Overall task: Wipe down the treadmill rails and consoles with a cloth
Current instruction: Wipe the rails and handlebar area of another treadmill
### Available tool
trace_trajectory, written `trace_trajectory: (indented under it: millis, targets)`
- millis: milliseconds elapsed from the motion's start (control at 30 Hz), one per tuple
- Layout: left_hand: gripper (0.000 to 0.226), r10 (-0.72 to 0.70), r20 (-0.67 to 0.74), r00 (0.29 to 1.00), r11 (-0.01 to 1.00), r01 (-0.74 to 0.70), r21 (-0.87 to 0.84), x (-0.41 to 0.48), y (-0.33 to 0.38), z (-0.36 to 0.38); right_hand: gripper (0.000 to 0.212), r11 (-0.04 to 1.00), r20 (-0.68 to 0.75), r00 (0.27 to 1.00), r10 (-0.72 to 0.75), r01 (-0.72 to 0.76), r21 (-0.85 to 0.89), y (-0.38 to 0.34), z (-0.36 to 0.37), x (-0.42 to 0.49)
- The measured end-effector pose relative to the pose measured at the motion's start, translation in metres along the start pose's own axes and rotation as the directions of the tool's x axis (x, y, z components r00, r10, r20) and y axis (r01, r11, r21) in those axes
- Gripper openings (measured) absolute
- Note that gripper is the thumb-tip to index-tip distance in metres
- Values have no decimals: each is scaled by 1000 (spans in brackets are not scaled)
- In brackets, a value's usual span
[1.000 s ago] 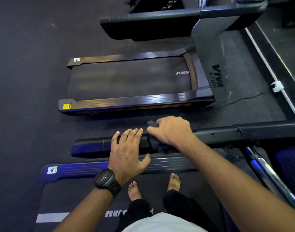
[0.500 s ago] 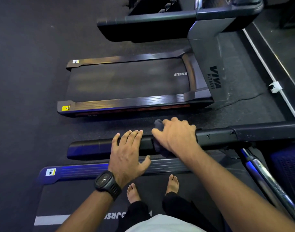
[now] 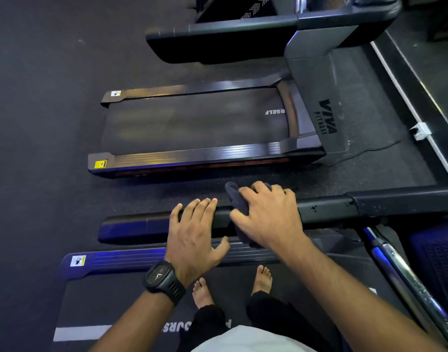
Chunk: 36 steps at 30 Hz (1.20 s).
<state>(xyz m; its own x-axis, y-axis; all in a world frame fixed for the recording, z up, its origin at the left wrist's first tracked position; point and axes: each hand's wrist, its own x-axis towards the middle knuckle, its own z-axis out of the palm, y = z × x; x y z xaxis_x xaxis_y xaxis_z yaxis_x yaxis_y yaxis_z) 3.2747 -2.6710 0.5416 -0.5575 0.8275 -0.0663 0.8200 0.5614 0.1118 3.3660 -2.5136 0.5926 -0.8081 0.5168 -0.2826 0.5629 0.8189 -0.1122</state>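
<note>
Overall, a downward view from the head over two parallel treadmills on dark flooring. The neighbouring treadmill (image 3: 192, 123) fills the upper half. Its grey upright (image 3: 317, 102) carries the black lettering "VIVA FITNESS", and the far end of its belt shows the white letters "RSELF", the rest of the word being hidden. A yellow label (image 3: 100, 164) sits at the rear corner of its nearer side rail and a white label (image 3: 115, 93) at the farther corner; the print on both is too small to read.

The near treadmill (image 3: 111, 298), on which the person stands barefoot, has a belt with a white stripe and partly covered lettering of which "OURS" can be made out. Its side rail bears a white and yellow sticker (image 3: 77, 260) that cannot be read.

The handrail (image 3: 136, 227), a long black bar with a rounded free end and a blue sheen, runs across the middle of the view between the two machines. The right hand (image 3: 266, 214) lies over it with fingers curled, gripping the cloth (image 3: 235, 199) against the bar. The cloth is dark and bunched, one fold standing up beyond the fingertips and another hanging below the rail. The left hand (image 3: 195, 240) rests just beside it, fingers straight across the top of the bar and thumb spread below, holding nothing. A black wristwatch (image 3: 162, 275) is on the left wrist.
</note>
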Motion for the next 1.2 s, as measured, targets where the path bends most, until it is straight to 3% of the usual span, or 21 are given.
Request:
trace_trajectory:
  millis: [67, 133, 167, 233, 333, 400, 500, 533, 567, 633, 667, 733, 800, 867, 900, 1000, 1067, 1100, 1133, 1200]
  targets:
    - [82, 4, 0, 1000, 1000, -4, 1, 1, 0, 0, 58, 993, 154, 988, 35, -52, 110, 8, -7, 27]
    - [82, 11, 11, 1000, 1000, -11, 9, 2, 2, 0, 62, 976, 364, 924, 113, -171, 132, 17, -14, 55]
    - [83, 15, 16, 1000, 1000, -15, 10, 2, 3, 0, 64, 971, 379, 913, 149, -208, 120, 19, -15, 60]
    - [83, 18, 25, 1000, 1000, -18, 9, 1, 5, -1, 60, 975, 274, 946, 172, -203, 89, 15, -9, 47]
    - [84, 17, 22, 1000, 1000, -17, 17, 3, 7, 0, 57, 1000, 23, 999, 28, -28, 4, 3, -1, 1]
    - [84, 19, 17, 1000, 1000, -19, 14, 4, 8, 0, 54, 997, 57, 998, -5, 0, 77, 10, -5, 8]
    - [83, 36, 11, 999, 999, -36, 12, 6, 14, 0, 62, 980, 382, 919, 103, -160, 119, 25, -19, 52]
    - [82, 43, 12, 999, 999, -43, 6, 7, 16, 0, 64, 975, 408, 904, 130, -192, 114, 29, -20, 58]
    - [82, 51, 15, 999, 999, -51, 2, 7, 18, 0, 64, 972, 387, 910, 148, -205, 111, 29, -19, 56]
    - [82, 57, 16, 998, 998, -57, 3, 9, 20, 0, 59, 981, 206, 967, 147, -169, 92, 25, -10, 35]
    - [82, 55, 13, 998, 998, -55, 7, 9, 21, 0, 58, 993, 88, 990, 110, -114, 37, 20, -5, 18]
    - [83, 51, 15, 999, 999, -51, 7, 10, 23, 0, 58, 1000, -1, 1000, 24, -24, 5, 17, -1, -1]
    - [83, 49, 14, 999, 999, -49, 12, 10, 24, 0, 52, 993, 97, 994, 55, -65, 101, 25, -8, 17]
    - [83, 52, 21, 998, 999, -52, 16, 11, 25, 1, 57, 978, 305, 944, 127, -170, 119, 33, -16, 44]
    - [83, 55, 25, 998, 998, -55, 15, 10, 25, 1, 60, 973, 343, 927, 152, -201, 114, 35, -18, 51]
    - [83, 54, 26, 998, 998, -55, 19, 10, 27, 0, 56, 981, 192, 969, 154, -173, 87, 30, -11, 31]
    - [83, 44, 26, 999, 999, -45, 23, 11, 27, 0, 54, 998, 19, 998, 63, -63, 13, 23, -4, -1]
    - [83, 40, 23, 999, 999, -40, 21, 11, 27, 1, 54, 1000, 5, 1000, 23, -23, 16, 25, -2, -6]
    - [83, 38, 19, 999, 999, -38, 18, 12, 28, 1, 52, 998, 33, 999, 26, -28, 51, 28, -5, 0]
    - [83, 46, 8, 999, 999, -47, 12, 13, 31, 1, 55, 984, 231, 968, 102, -133, 122, 37, -15, 30]
